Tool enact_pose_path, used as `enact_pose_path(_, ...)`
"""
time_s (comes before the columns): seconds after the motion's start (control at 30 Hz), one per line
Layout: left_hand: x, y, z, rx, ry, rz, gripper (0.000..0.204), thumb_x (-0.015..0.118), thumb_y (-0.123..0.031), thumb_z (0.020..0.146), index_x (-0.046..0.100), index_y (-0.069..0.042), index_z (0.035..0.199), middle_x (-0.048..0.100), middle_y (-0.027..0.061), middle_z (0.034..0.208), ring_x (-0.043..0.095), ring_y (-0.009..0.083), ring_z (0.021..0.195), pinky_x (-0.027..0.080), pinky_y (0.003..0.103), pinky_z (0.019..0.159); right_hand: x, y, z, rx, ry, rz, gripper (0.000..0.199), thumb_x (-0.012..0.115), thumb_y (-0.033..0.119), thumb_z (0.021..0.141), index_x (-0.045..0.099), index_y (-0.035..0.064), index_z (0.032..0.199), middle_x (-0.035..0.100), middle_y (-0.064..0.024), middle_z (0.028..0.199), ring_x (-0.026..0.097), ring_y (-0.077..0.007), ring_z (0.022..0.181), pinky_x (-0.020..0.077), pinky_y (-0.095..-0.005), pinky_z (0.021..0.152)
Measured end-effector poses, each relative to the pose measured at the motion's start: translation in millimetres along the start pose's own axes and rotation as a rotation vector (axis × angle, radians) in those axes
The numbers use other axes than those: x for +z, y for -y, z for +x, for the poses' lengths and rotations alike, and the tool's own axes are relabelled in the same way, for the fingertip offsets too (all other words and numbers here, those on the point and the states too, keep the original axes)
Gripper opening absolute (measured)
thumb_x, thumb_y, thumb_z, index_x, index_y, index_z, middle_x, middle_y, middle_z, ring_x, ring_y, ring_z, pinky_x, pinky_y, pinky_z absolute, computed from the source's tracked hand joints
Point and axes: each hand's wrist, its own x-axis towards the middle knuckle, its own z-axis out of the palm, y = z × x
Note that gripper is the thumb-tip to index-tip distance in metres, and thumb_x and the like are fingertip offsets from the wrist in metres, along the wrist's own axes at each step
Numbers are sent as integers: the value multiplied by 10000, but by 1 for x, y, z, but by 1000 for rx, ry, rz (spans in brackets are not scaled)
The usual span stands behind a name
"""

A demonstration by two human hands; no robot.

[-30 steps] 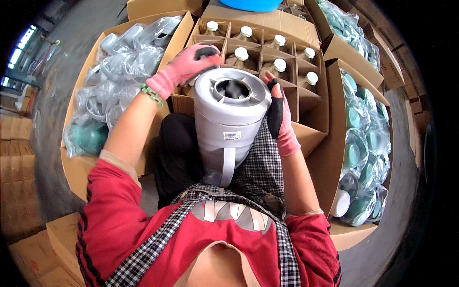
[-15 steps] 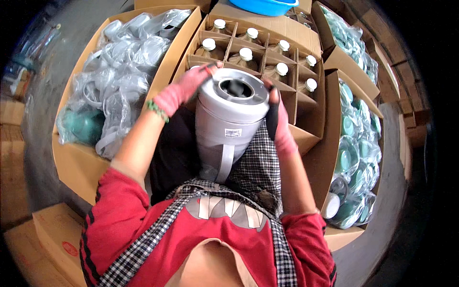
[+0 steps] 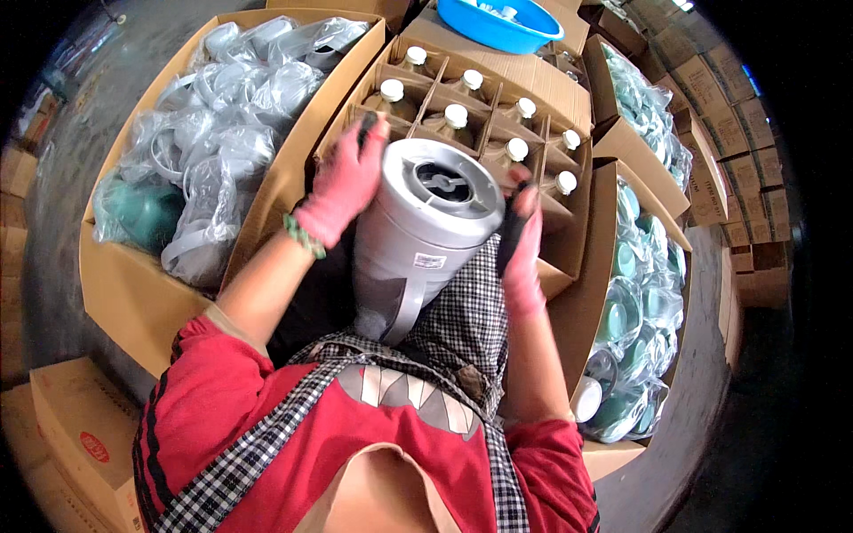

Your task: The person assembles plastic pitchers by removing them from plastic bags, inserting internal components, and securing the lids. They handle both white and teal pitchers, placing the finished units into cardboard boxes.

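Note:
A grey plastic flask body (image 3: 418, 240) with a side handle rests upright on my lap, its open bottom ring facing up. My left hand (image 3: 345, 182), in a pink glove, presses against its left side near the top. My right hand (image 3: 520, 240), in a pink and black glove, holds its right side. Just beyond the flask is a divided carton (image 3: 542, 84) holding several glass liners with white caps (image 3: 456, 115).
A big carton (image 3: 133, 293) on the left holds bagged grey and teal parts. Another carton (image 3: 591, 311) on the right holds bagged teal lids. A blue basin (image 3: 498, 25) sits at the top. More boxes (image 3: 71, 426) stand at lower left.
The view has shifted and the flask now tilts slightly right. My left hand has slid from the flask's top rim down onto its left side. My right hand stays on the right side.

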Motion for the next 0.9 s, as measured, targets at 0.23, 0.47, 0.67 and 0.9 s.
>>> enact_pose_path(0.23, -21, 58, 20, -391, 289, -312, 326, 454, -288, 851, 557, -34, 1029, 585, 52, 955, 532, 124, 864, 395, 236, 804, 56, 28, -31, -283, 117, -407, 431, 379, 249, 837, 379, 26, 1206, 387, -146, 1227, 336, -240, 1157, 230, -339, 973)
enact_pose_path(0.47, -8, -37, -42, 266, -19, 216, 355, 480, -334, 812, 586, -13, 922, 579, 193, 864, 544, 281, 919, 395, 299, 837, 28, 8, 19, 343, 49, 507, 507, 434, 398, 853, 421, -26, 1130, 482, -119, 1048, 450, -207, 983, 343, -302, 870)
enact_pose_path(0.67, -15, -12, -15, -188, 173, -157, 308, 487, -276, 839, 560, -14, 982, 588, 122, 893, 560, 176, 828, 431, 290, 763, 23, 6, 1, -41, -46, -150, 460, 426, 385, 854, 408, 3, 1109, 455, -99, 1015, 414, -183, 968, 328, -289, 830)
enact_pose_path(0.9, -20, 32, 8, -389, 461, -765, 311, 491, -238, 839, 537, 13, 1017, 567, 62, 984, 542, 144, 869, 422, 276, 808, 43, 15, -17, -109, 108, -348, 392, 453, 300, 851, 452, -5, 1097, 474, -114, 1081, 391, -214, 1094, 267, -311, 941)
